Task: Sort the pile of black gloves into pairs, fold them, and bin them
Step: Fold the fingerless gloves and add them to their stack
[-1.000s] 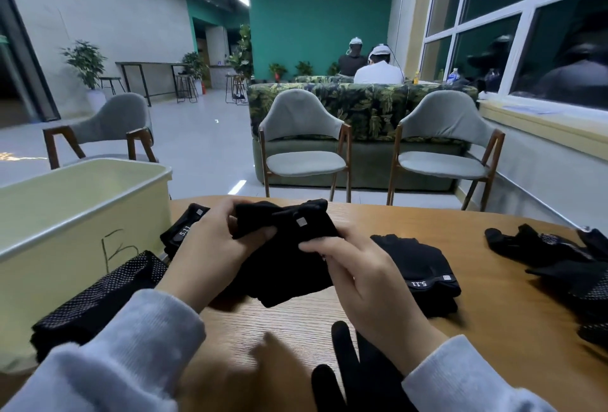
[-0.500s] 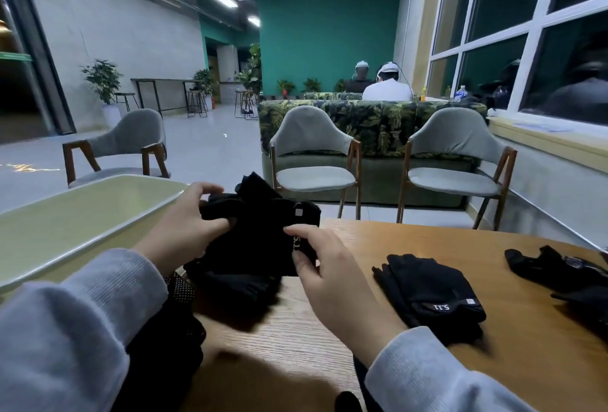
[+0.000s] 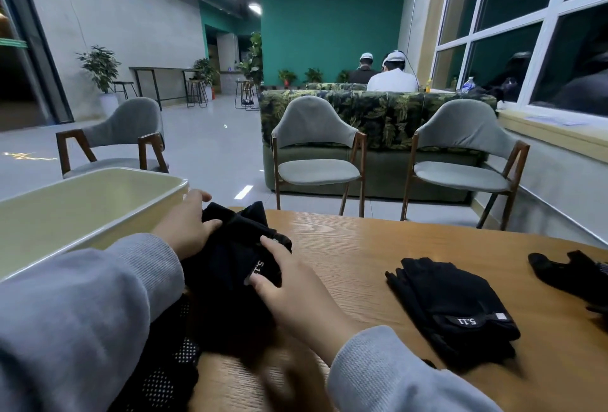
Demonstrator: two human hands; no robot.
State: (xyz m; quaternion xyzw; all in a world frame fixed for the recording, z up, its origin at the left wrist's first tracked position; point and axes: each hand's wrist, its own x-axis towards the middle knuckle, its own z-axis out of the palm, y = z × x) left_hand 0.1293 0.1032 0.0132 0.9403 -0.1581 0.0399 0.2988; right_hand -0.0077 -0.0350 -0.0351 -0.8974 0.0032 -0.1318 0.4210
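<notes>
A folded bundle of black gloves (image 3: 237, 247) with a white 5.11 label sits low beside the pale yellow bin (image 3: 82, 210). My left hand (image 3: 187, 230) grips its far left edge, thumb over the fabric. On its near right side, my right hand (image 3: 289, 293) holds it with fingertips on the label. A second folded black pair (image 3: 450, 309) lies on the wooden table (image 3: 355, 247) to the right. Loose black gloves (image 3: 572, 276) lie at the right edge. A black dotted mesh glove (image 3: 171, 365) lies under my left sleeve.
The bin stands on the table's left side, open at the top. Two grey chairs (image 3: 316, 154) and a leaf-patterned sofa stand beyond the far edge of the table. A third grey chair (image 3: 121, 138) stands behind the bin. Two people sit with their backs turned behind the sofa.
Both hands carried the folded bundle from the middle of the table leftward to the bin's side. The camera has tilted up and the bundle now sits lower than half a second ago.
</notes>
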